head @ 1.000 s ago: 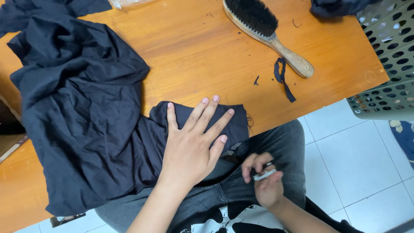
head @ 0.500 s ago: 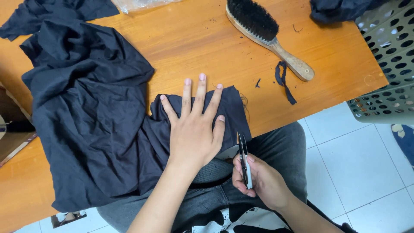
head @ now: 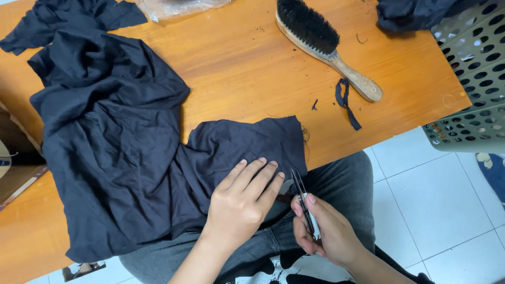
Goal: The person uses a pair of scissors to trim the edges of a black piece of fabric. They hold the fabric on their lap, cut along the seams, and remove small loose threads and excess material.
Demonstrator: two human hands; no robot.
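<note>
Since the moment before, my left hand (head: 243, 204) had slid back toward me along the dark garment (head: 121, 147), so that it lay at the cloth's near edge rather than spread farther up on it, and my right hand (head: 327, 232) had brought the thread snips (head: 302, 202) up closer to that edge. My left hand was flat and unclenched, fingers (head: 258, 176) together and pressing the fabric down where it hung off the front of the wooden counter (head: 236, 68) over my lap. My right hand was closed around the small black snips, the blades pointing up and away from me, their tips just beside the corner of the cloth and near my left fingertips; whether the tips touched the fabric I could not tell. The garment lay crumpled across the left part of the counter, with one flatter flap reaching out to the right toward the snips. Farther back on the counter lay a wooden-handled brush (head: 326, 44) with dark bristles, and just beside its handle a cut strip of dark fabric (head: 347, 102). A perforated grey-green basket (head: 468, 89) stood at the right end of the counter, with more dark cloth (head: 415, 13) resting at its top, and a clear plastic bag (head: 179, 6) lay at the far edge.
</note>
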